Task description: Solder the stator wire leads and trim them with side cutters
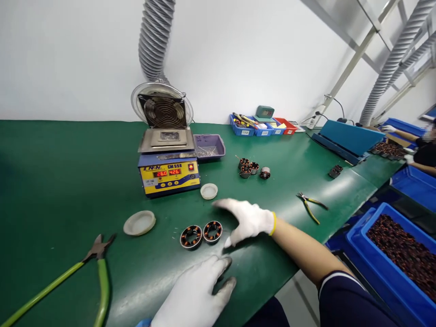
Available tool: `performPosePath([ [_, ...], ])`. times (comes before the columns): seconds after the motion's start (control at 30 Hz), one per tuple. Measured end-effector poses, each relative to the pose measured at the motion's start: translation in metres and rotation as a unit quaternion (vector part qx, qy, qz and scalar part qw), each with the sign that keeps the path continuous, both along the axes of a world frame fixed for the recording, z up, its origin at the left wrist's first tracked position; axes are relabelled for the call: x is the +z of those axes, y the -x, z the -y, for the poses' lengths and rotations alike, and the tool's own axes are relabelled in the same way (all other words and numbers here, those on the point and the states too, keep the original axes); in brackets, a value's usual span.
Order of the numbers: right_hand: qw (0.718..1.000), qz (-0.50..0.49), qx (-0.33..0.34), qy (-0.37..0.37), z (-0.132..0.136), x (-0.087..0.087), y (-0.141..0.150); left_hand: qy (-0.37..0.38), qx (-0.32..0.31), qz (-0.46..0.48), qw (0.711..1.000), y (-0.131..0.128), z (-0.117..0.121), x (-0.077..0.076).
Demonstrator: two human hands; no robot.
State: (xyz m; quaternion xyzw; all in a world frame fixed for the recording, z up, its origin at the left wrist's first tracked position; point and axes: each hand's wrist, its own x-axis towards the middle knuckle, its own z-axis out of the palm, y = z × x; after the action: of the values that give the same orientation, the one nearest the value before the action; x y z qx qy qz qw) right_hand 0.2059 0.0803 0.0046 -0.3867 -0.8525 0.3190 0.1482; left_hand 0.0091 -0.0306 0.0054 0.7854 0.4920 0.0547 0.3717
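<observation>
Head view: we hold both gloved hands low over the green tabletop (68, 181). Our right hand (250, 220) is spread wide and empty, its thumb well apart from the fingers. Our left hand (195, 290) is turned back up, a narrower gap showing between thumb and forefinger, and it looks empty too. Just beyond the left hand lies a metal ring wound with copper wire, the left ring (183, 239); a matching one, the right ring (219, 230), lies beside it, near the right hand's thumb but apart from it. We cannot tell if their rims touch.

Near the right hand's fingertips we see a small white dish (209, 191); a larger white dish (139, 223) is ahead and to the left of the left hand. Large pliers (98, 249) with green handles lie open well to that hand's left. Farther ahead of both hands stands a yellow and blue heater (170, 178) with red digits, a purple tray (221, 149) at its side. Ahead of the right hand we have a cluster of coils (244, 171), and to its right small pliers (304, 198). Past our right forearm, a blue bin (361, 236) holds many dark pieces.
</observation>
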Motion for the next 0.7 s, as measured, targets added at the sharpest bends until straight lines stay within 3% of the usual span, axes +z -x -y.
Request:
performPosePath([
  [0.07,0.987,-0.041,-0.147,-0.051,-0.017,0.004,-0.027,-0.006,-0.003,-0.007,1.000,0.000,0.001,-0.002],
  [0.17,0.893,-0.017,-0.421,-0.156,-0.047,0.000,-0.068,-0.022,-0.008,-0.013,1.000,0.000,0.003,-0.003],
  [0.23,0.860,0.015,-0.487,-0.151,-0.063,-0.007,-0.089,-0.024,-0.008,-0.015,1.000,0.000,0.004,-0.003],
  [0.33,0.873,0.016,-0.479,-0.093,-0.075,-0.015,-0.108,-0.015,-0.003,-0.005,1.000,0.000,0.005,-0.002],
  [0.43,0.887,-0.011,-0.461,-0.039,-0.071,-0.011,-0.112,0.013,0.019,0.050,0.998,-0.001,0.005,0.000],
  [0.53,0.909,-0.054,-0.414,0.017,-0.051,0.003,-0.091,0.091,0.127,0.162,0.974,-0.001,0.004,0.004],
  [0.57,0.921,-0.075,-0.380,0.044,-0.041,0.009,-0.078,0.127,0.178,0.212,0.952,0.000,0.004,0.005],
  [0.63,0.945,-0.132,-0.278,0.111,-0.016,0.020,-0.044,0.206,0.267,0.331,0.881,0.003,0.003,0.007],
  [0.7,0.942,-0.225,-0.102,0.228,0.011,0.031,-0.005,0.281,0.308,0.446,0.792,0.007,0.001,0.008],
])
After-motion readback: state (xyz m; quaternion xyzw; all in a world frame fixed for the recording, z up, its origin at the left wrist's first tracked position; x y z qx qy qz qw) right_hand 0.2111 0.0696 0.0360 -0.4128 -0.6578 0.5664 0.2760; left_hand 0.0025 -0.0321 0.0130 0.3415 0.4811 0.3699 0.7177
